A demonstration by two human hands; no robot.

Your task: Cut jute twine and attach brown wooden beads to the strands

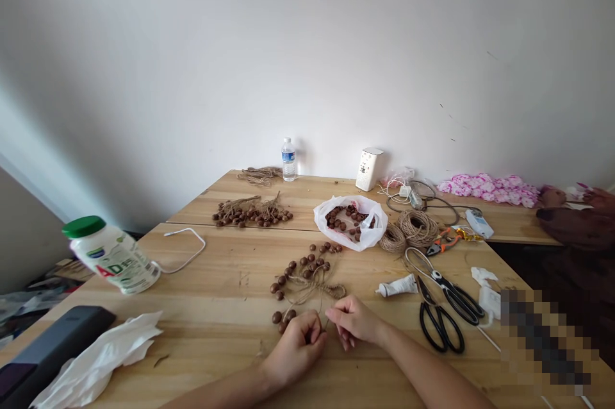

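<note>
Both hands sit close together at the near edge of the pale wooden table. The left hand is curled up with its fingers closed on the tan jute twine strung with round brown beads, and the right hand pinches the same twine between thumb and forefinger just beside it. The beaded bunch fans out on the table right in front of the knuckles, with a couple of loose beads touching the left hand.

My guess is this is the knotting bit – the two pinches are nearly touching, like a loop being held shut. That twine is thin and fuzzy, so cinching it calls for a firm pinch on both sides and a steady pull so the beads don't slide.

The black-handled scissors and the small white tube lie just right of the right hand. The white plastic bag of beads and the coils of twine are farther back – the green-capped white bottle is off to the left.
</note>
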